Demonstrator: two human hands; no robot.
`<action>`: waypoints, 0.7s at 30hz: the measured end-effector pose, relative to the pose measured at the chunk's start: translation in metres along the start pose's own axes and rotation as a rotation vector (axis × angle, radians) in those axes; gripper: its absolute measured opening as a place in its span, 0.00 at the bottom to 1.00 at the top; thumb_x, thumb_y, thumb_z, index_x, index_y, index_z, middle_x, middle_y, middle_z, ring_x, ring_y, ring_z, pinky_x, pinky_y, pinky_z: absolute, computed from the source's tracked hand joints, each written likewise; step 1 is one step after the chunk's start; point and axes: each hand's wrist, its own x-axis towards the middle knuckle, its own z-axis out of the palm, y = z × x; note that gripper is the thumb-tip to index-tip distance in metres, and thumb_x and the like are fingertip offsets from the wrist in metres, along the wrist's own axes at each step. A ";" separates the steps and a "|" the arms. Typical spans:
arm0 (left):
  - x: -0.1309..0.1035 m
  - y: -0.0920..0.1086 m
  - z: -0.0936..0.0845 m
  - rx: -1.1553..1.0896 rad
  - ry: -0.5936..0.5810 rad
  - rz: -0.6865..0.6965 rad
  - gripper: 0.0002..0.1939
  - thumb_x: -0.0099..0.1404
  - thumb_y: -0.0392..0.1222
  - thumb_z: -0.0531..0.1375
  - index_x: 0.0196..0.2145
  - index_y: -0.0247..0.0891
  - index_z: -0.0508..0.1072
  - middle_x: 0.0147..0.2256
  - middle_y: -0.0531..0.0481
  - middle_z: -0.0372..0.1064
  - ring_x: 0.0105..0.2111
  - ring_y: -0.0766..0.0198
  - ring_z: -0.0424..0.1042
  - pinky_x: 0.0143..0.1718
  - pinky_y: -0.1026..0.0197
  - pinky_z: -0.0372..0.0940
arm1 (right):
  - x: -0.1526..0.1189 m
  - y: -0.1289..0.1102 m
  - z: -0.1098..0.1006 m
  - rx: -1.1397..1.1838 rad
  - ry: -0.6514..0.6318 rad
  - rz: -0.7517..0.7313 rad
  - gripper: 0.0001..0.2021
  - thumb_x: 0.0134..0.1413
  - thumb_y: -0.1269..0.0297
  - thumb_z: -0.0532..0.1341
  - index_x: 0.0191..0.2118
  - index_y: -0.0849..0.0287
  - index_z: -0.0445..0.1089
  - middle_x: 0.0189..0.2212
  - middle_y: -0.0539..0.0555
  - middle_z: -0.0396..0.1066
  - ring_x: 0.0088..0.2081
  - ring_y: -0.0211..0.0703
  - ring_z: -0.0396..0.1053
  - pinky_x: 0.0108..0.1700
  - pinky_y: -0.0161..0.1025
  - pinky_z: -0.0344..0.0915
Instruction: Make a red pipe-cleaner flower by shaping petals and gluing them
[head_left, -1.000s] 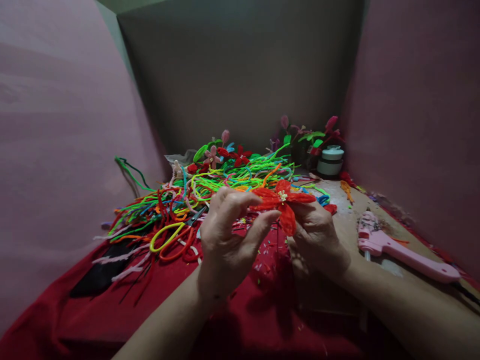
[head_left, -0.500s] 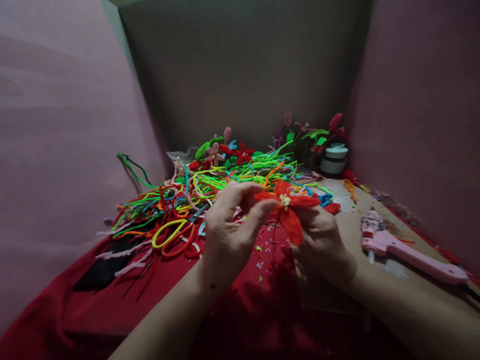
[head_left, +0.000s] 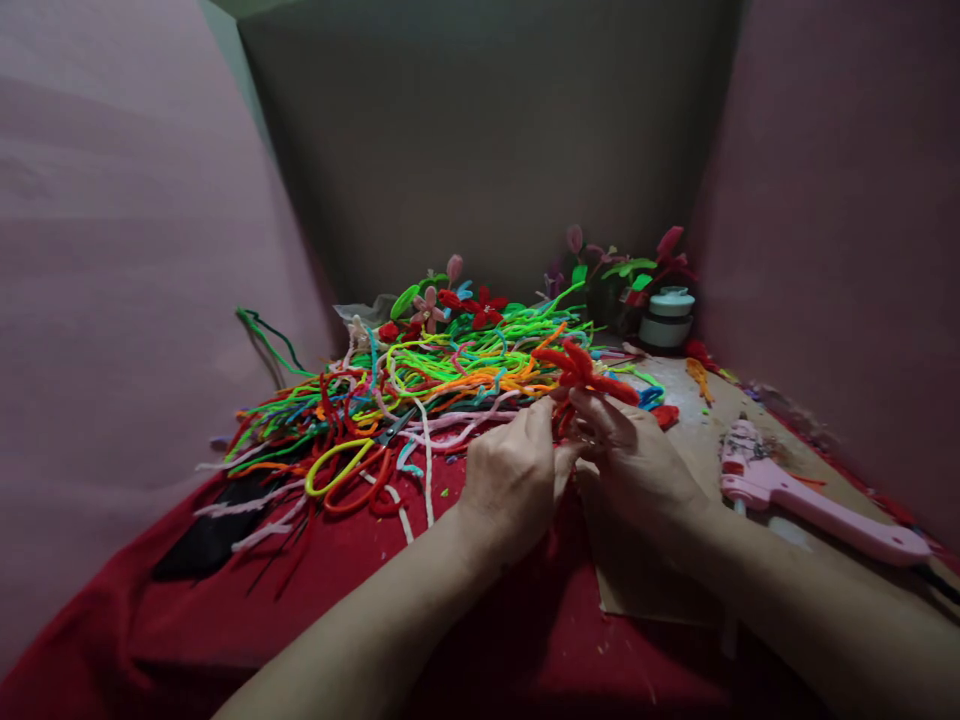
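Observation:
A red pipe-cleaner flower (head_left: 579, 372) stands upright above my fingertips, its petals spread and seen from the side. My right hand (head_left: 637, 455) pinches it just beneath the petals with thumb and fingers. Close against it, my left hand (head_left: 517, 460) is closed with its fingertips at the underside of the flower, where the stem would be; that part is mostly hidden by my fingers. Behind both hands lies a heap of coloured pipe cleaners (head_left: 480, 370). Scissors (head_left: 345, 470) with yellow and orange handles rest at the heap's front left.
A pink hot-glue gun (head_left: 817, 505) lies on a brown board (head_left: 652, 595) at the right. Finished flowers (head_left: 486, 308) and a lidded jar (head_left: 666, 318) stand at the back. A dark flat object (head_left: 206, 540) lies on the red cloth (head_left: 300, 640) at the left. Walls close in on both sides.
The flower has tipped from facing me to upright, seen side-on. My left hand has moved from its petals to underneath, lower and to the right, beside my right hand.

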 end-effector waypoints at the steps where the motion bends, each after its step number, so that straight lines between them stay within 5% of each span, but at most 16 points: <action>1: 0.000 -0.001 0.002 0.029 -0.023 -0.026 0.17 0.65 0.47 0.51 0.46 0.33 0.65 0.38 0.39 0.71 0.34 0.56 0.72 0.32 0.59 0.62 | -0.002 -0.002 0.001 -0.011 -0.001 -0.017 0.14 0.54 0.54 0.55 0.27 0.56 0.72 0.20 0.51 0.67 0.22 0.39 0.63 0.25 0.38 0.62; 6: 0.002 -0.004 0.008 -0.144 -0.051 -0.100 0.11 0.66 0.40 0.47 0.35 0.36 0.68 0.30 0.47 0.69 0.26 0.64 0.66 0.29 0.64 0.57 | -0.005 0.003 0.004 -0.004 0.013 -0.032 0.12 0.52 0.54 0.57 0.32 0.57 0.73 0.29 0.54 0.72 0.28 0.41 0.68 0.26 0.37 0.64; 10: 0.007 0.000 0.003 -0.684 -0.028 -0.238 0.09 0.64 0.37 0.51 0.29 0.37 0.69 0.26 0.53 0.65 0.26 0.69 0.63 0.30 0.67 0.57 | -0.001 0.010 0.004 0.035 -0.036 -0.003 0.15 0.53 0.52 0.56 0.35 0.57 0.73 0.34 0.56 0.73 0.33 0.43 0.69 0.28 0.38 0.66; 14: 0.013 0.003 -0.008 -1.180 -0.153 -0.492 0.09 0.60 0.44 0.57 0.28 0.35 0.69 0.17 0.59 0.53 0.16 0.75 0.50 0.18 0.70 0.49 | 0.002 0.010 0.003 0.129 -0.096 0.034 0.15 0.51 0.52 0.59 0.38 0.58 0.72 0.36 0.56 0.73 0.35 0.44 0.69 0.31 0.38 0.67; 21: 0.012 -0.010 -0.013 -1.581 -0.339 -0.551 0.12 0.60 0.46 0.57 0.27 0.36 0.64 0.16 0.61 0.49 0.12 0.78 0.42 0.13 0.72 0.41 | 0.003 0.009 0.002 0.167 -0.170 -0.009 0.10 0.54 0.58 0.58 0.28 0.58 0.70 0.23 0.48 0.66 0.27 0.35 0.62 0.32 0.35 0.62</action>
